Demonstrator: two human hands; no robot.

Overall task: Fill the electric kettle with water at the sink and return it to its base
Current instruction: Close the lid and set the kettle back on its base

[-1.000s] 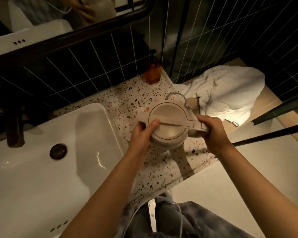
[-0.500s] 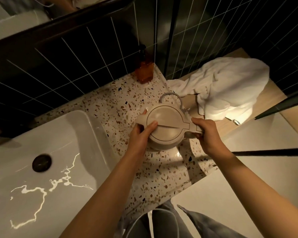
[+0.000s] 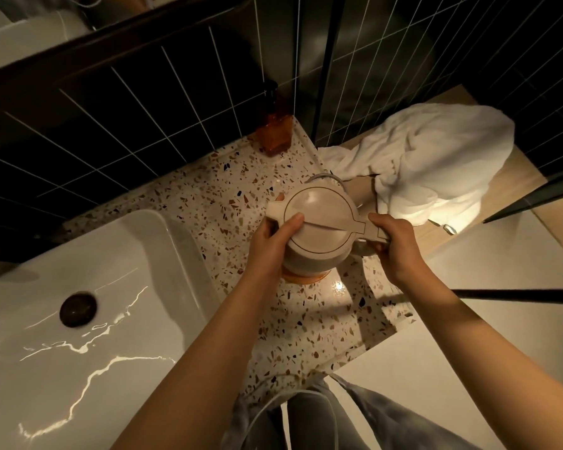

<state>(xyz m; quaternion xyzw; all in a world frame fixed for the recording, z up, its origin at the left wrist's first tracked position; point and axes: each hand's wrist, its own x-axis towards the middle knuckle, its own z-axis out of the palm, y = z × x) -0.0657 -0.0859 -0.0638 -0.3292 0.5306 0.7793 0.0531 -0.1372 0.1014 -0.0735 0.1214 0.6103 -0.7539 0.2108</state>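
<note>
A beige electric kettle point(image 3: 322, 219) with its lid down stands upright over the terrazzo counter point(image 3: 299, 323), right of the sink. An orange-brown base point(image 3: 304, 278) shows just under its near edge. My right hand point(image 3: 392, 246) grips the kettle's handle on the right. My left hand point(image 3: 270, 245) wraps the left side of the body near the spout, thumb resting on the lid. A grey cord point(image 3: 325, 177) loops behind the kettle. The white sink point(image 3: 163, 254) lies to the left, wet streaks in its basin.
An amber soap bottle point(image 3: 273, 131) stands against the dark tiled wall at the counter's back. A white towel point(image 3: 433, 164) is heaped on a wooden ledge to the right. The dark drain point(image 3: 78, 309) sits in the sink. A dark rail point(image 3: 517, 293) crosses on the right.
The view has shifted so the sink's tap has dropped out of sight on the left. The kettle stays held in both hands over the counter, and its orange base now shows beneath it.
</note>
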